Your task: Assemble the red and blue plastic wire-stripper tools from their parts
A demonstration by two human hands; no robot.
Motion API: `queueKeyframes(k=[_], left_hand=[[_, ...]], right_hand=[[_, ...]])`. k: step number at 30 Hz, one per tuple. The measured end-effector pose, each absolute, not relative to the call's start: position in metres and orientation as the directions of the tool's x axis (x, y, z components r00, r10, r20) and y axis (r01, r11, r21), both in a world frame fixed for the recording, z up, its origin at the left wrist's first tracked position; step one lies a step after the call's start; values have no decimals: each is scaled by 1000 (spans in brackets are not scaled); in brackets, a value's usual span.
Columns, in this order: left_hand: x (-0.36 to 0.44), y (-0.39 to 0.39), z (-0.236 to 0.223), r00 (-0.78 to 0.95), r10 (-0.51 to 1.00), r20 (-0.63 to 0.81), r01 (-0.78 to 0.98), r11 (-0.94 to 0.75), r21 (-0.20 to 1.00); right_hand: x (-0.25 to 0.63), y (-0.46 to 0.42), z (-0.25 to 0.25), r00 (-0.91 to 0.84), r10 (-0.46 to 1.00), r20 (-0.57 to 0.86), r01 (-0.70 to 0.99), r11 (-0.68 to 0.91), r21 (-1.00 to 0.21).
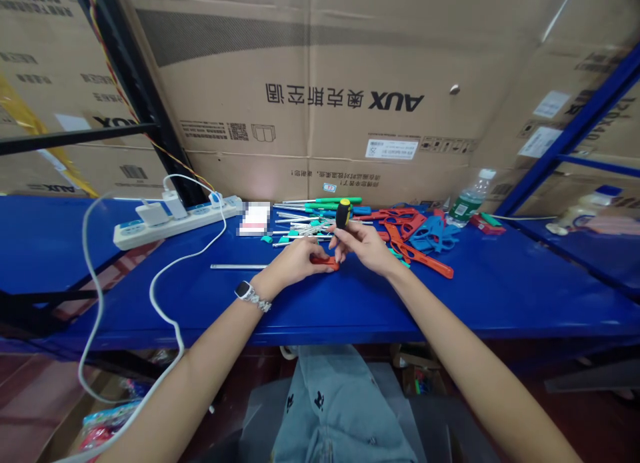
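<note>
My left hand [300,258] is closed around an orange-red plastic handle [327,261], holding it down near the tabletop. A slim metal rod [237,267] comes out to the left of this hand, in line with the handle; the join is hidden by my fingers. In my right hand [367,244] a short screwdriver [343,213] with a black and yellow grip stands about upright over the end of the handle. Its tip is hidden behind my fingers. Just beyond both hands lie several metal rods [295,216] with green or blue handles.
Red plastic pieces [417,253] and blue plastic pieces [435,235] are heaped at the right, near a bottle [467,200]. A white power strip [133,236] with trailing cables lies left on the blue table [390,316]. A large carton [320,43] backs the table.
</note>
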State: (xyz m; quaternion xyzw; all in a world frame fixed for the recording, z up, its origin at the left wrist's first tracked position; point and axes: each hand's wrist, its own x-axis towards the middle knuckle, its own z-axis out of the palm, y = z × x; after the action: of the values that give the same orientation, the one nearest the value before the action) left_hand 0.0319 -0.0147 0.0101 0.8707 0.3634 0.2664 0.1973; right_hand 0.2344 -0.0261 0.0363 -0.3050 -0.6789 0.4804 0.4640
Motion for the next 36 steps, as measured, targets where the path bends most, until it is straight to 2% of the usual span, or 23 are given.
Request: queueKeyframes(k=[6,13,19,21,27,33,36], left_hand=[[32,-14,10,601,727,332,531,-674,514],[32,-17,14,618,717,323,519,-681,517],[33,-17,12,591,734,334,550,-669,499],[32,-16,10,589,733,340,546,-671,502],[31,-13,7,594,729,341,530,-673,516],[32,-14,9,590,739,325,530,-658,535],[32,-15,10,587,742,323,531,-654,539]], right_hand=[[226,-21,32,-199,918,343,31,356,-934],[230,-27,35,-358,867,347,6,373,-928],[222,-21,30,-167,920,355,33,365,-930],[223,-21,29,-180,925,334,21,343,-939],[233,-23,33,-377,862,338,-37,350,-936],[219,-21,33,-261,904,339,-31,343,-939],[216,-22,32,-260,914,311,-21,316,-948]])
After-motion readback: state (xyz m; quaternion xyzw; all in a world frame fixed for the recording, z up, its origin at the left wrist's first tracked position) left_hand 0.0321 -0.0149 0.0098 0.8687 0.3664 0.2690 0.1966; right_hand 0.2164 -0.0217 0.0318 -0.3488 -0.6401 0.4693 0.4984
